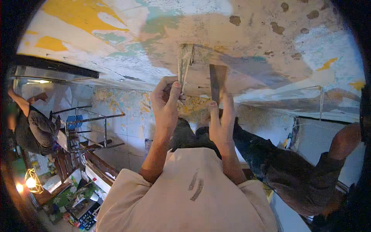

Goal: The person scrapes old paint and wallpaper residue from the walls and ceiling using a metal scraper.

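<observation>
My left hand (168,98) is raised before my chest and pinches a narrow, upright tool smeared with pale filler (185,63), which looks like a putty knife seen at an angle. Beside it, my right hand (223,119) holds a putty knife (218,82) with a flat, dull metal blade pointing up and away from me. Both blades are close to a patched, painted surface (200,29), tan, white, green and yellow. Whether either blade touches it I cannot tell. Parts of both handles are hidden by my fingers.
A person (298,174) in dark clothes stands close at my right, and another person (37,124) is at the far left. Near the latter is a metal frame (87,127) with a blue object. A lit lamp (31,182) and a cluttered table (81,208) are lower left.
</observation>
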`<action>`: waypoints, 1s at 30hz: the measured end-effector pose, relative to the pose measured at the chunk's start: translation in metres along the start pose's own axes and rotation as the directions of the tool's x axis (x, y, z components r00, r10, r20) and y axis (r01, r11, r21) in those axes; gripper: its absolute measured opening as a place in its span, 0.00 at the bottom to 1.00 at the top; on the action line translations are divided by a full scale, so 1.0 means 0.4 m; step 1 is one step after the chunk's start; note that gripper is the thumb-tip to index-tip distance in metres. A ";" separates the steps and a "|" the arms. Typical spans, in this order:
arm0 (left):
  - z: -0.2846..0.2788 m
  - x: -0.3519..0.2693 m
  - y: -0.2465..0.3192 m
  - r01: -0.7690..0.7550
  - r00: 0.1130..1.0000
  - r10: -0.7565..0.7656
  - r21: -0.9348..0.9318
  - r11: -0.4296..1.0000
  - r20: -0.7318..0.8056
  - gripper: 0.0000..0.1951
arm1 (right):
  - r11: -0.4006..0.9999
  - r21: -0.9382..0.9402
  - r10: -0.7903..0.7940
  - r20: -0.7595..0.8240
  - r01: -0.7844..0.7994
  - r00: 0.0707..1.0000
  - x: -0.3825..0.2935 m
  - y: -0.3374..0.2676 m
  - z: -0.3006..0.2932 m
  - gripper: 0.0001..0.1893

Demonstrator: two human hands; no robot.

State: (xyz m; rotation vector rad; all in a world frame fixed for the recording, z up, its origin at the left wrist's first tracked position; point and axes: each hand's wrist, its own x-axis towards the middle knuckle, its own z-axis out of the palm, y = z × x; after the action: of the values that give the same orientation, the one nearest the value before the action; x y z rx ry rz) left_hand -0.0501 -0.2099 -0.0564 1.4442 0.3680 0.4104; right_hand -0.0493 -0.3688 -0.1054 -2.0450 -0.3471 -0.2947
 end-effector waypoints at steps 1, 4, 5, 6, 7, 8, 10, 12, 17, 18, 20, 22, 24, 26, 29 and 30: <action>0.001 0.000 -0.003 -0.004 1.000 0.004 -0.003 1.000 -0.006 0.10 | 1.000 0.000 -0.007 0.004 0.007 1.000 0.011 -0.009 -0.003 0.25; -0.001 0.001 -0.004 0.008 1.000 -0.008 0.024 1.000 -0.004 0.08 | 0.972 0.161 0.146 0.168 -0.174 0.975 0.045 -0.065 -0.016 0.22; -0.004 0.001 -0.005 -0.002 1.000 0.002 0.007 1.000 0.001 0.08 | 0.937 0.218 0.230 0.199 -0.272 0.953 0.050 -0.091 -0.023 0.19; -0.004 -0.001 -0.007 -0.009 1.000 0.009 -0.012 1.000 0.011 0.08 | 0.889 0.269 0.314 0.231 -0.370 0.921 0.048 -0.107 -0.026 0.16; -0.004 -0.001 -0.008 -0.005 1.000 0.005 -0.012 1.000 0.013 0.08 | 0.889 0.266 0.318 0.231 -0.374 0.920 0.047 -0.116 -0.017 0.16; -0.006 0.000 -0.008 -0.016 1.000 0.016 -0.013 1.000 0.014 0.08 | 0.945 0.268 0.150 0.166 -0.190 0.975 0.049 -0.125 -0.002 0.18; -0.005 0.003 -0.011 -0.027 0.999 0.027 -0.015 1.000 0.019 0.08 | 0.967 0.234 0.060 0.174 -0.100 0.983 0.027 -0.111 0.036 0.19; -0.003 0.008 -0.015 -0.022 1.000 0.022 0.026 0.999 0.000 0.08 | 0.943 0.261 0.163 0.182 -0.208 0.970 0.018 -0.067 0.050 0.19; -0.002 -0.006 0.001 0.008 1.000 -0.008 -0.004 1.000 -0.016 0.08 | 0.900 0.351 0.185 0.228 -0.258 0.956 0.035 -0.150 0.010 0.18; 0.001 0.002 0.017 0.000 0.999 0.000 0.003 1.000 -0.033 0.08 | 0.944 0.225 0.195 0.216 -0.243 0.957 0.027 -0.108 0.039 0.18; 0.005 0.004 -0.015 -0.019 1.000 0.020 0.033 0.999 -0.024 0.08 | 0.915 0.335 0.185 0.145 -0.224 0.972 0.012 -0.064 0.056 0.18; 0.006 -0.002 -0.004 0.002 1.000 -0.002 0.009 1.000 -0.010 0.08 | 0.917 0.337 0.160 0.180 -0.214 0.970 0.014 -0.102 0.018 0.20; 0.000 -0.007 -0.006 -0.013 1.000 0.013 0.036 0.999 -0.013 0.07 | 0.922 0.305 0.178 0.218 -0.241 0.960 0.011 -0.112 0.024 0.21; -0.014 0.001 -0.034 -0.038 0.999 0.039 0.054 0.998 -0.028 0.08 | 0.872 0.325 0.270 0.303 -0.365 0.914 0.013 -0.073 0.044 0.23; 0.025 -0.011 -0.007 0.012 0.997 -0.016 -0.047 0.999 -0.071 0.09 | 0.931 0.321 0.130 0.149 -0.173 0.980 0.007 -0.084 0.015 0.23; 0.024 -0.010 0.002 -0.023 0.998 0.023 -0.004 1.000 -0.050 0.09 | 0.894 0.386 0.160 0.200 -0.228 0.967 0.022 -0.139 -0.020 0.24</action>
State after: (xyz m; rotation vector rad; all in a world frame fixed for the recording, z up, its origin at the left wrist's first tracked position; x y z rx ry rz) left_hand -0.0489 -0.2202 -0.0548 1.4370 0.3908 0.4668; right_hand -0.0617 -0.3493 -0.0534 -1.6748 -0.2732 0.0698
